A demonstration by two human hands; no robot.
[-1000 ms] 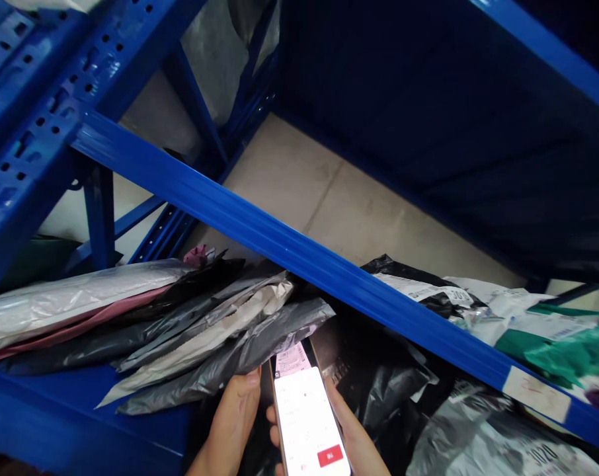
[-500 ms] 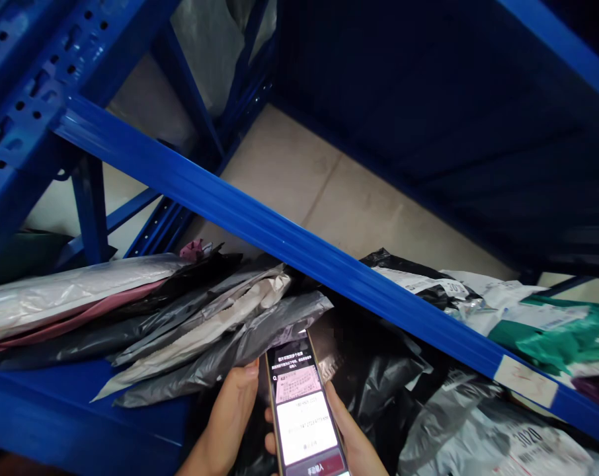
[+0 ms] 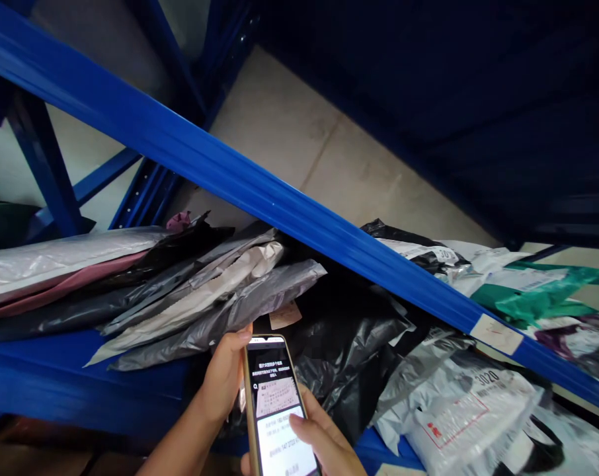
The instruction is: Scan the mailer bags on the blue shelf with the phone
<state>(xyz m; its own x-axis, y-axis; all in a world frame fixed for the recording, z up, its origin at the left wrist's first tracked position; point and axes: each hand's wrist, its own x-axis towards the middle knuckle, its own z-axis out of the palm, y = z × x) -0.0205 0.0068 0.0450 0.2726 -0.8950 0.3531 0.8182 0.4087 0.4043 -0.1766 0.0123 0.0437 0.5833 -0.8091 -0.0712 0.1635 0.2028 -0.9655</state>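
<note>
A smartphone (image 3: 277, 403) with a lit screen showing a shipping label and text is held upright at the bottom centre. My right hand (image 3: 324, 439) grips it from the right, its thumb resting on the screen. My left hand (image 3: 223, 380) is beside the phone's left edge, fingers curled against a grey plastic mailer bag (image 3: 220, 317) lying on the blue shelf (image 3: 66, 390). A small tan label (image 3: 284, 315) shows on a black bag (image 3: 349, 344) just above the phone.
A blue shelf beam (image 3: 260, 192) runs diagonally across the view. Stacked grey, pink and black mailers (image 3: 81, 277) lie at left; white, grey and green parcels (image 3: 478, 396) crowd the right. Beige floor (image 3: 329, 152) shows behind the rack.
The view has tipped downward and the phone has dropped lower and left in the frame. Its screen went from a white page to a label scan. My right thumb now rests on the screen.
</note>
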